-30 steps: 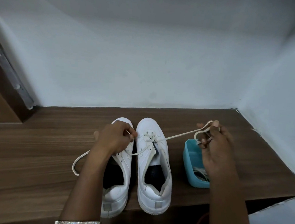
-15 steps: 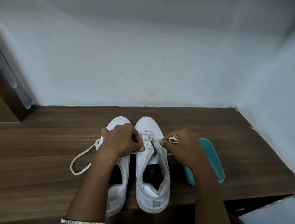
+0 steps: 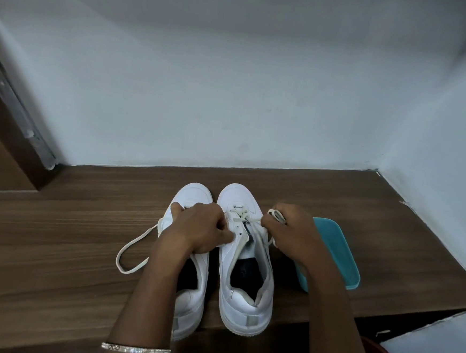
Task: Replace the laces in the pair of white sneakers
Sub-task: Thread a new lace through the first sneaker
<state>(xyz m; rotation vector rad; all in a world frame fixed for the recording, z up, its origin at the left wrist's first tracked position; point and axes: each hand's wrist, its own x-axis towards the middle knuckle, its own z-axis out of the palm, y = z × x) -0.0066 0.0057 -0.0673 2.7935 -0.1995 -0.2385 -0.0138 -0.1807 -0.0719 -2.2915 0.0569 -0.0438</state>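
Tabletop (image 3: 67,247): wood grain, both shoes at centre, toes far. Right sneaker (image 3: 240,299): laced across the farthest eyelets only. Judged early, most rows left. Left sneaker (image 3: 194,198): no lacing visible, part hidden. Teal tray (image 3: 335,248) just right. Left hand (image 3: 199,229) curled on lace (image 3: 275,214). Right hand (image 3: 291,231) gripping its bunched end. Cream, flat, slack loop trailing left.

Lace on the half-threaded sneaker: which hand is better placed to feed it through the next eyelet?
Probably the right hand: its grip pinches bunched lace right beside the open eyelets of the sneaker. The left hand, curled at the opposite flap, holds slack that loops behind on the table.
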